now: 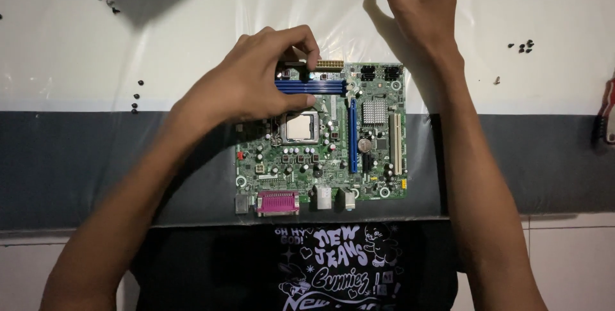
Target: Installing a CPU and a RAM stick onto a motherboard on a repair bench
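A green computer mainboard (378, 157) lies flat on the table in front of me, with a silver processor socket (299, 127) near its middle. My left hand (256, 77) rests on the board's far left corner, thumb and fingertips pinching the blue memory slots (327, 87). Farther back, my right hand (423, 0) hovers above the white sheet beyond the board's far right corner, fingers curled together; whether it holds something small I cannot tell. A pink connector (277, 203) sits on the board's near edge.
A white plastic sheet (96, 61) covers the far half of the table and a dark grey strip (77, 163) the near half. Small black screws lie scattered at the left (136, 99), far left (106, 0) and right (524, 46). A red-handled tool (607, 115) pokes in at the right edge.
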